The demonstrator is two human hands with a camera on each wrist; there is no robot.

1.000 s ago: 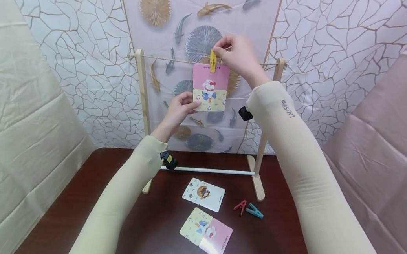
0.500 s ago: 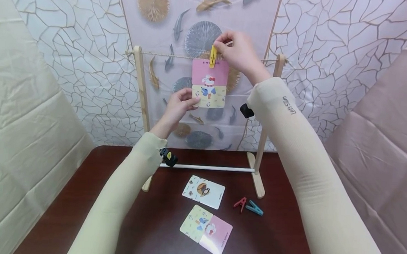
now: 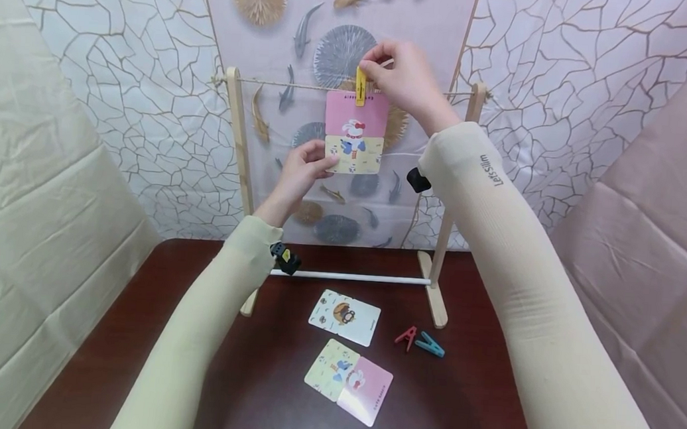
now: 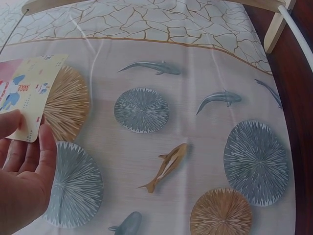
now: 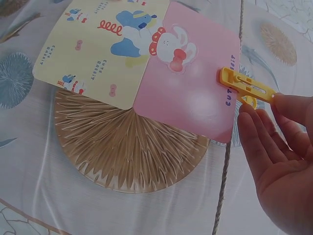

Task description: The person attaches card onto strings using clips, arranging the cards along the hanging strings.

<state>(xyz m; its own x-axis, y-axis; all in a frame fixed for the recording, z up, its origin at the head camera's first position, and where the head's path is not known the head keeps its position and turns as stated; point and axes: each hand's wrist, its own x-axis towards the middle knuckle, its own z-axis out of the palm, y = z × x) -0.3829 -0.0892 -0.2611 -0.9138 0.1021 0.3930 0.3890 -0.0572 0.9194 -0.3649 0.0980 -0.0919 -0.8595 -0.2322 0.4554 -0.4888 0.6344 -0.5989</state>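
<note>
A pink and yellow card with a rabbit picture hangs upright against the rope of a wooden stand. My left hand pinches its lower left corner between thumb and fingers; the left wrist view shows the same thumb over the card. At the card's top edge, my right hand pinches the handles of a yellow clothespin, whose nose overlaps the pink part beside the rope. Whether the rope lies inside the clothespin's bite is hard to tell.
On the dark table lie a white card with a brown animal picture and another pink and yellow card. A red clothespin and a blue clothespin lie right of them. The stand's right post rises beside my right sleeve.
The whole scene has shifted slightly upward in the head view. Both hands keep their holds on the card and the yellow clothespin, which stay at the rope.
</note>
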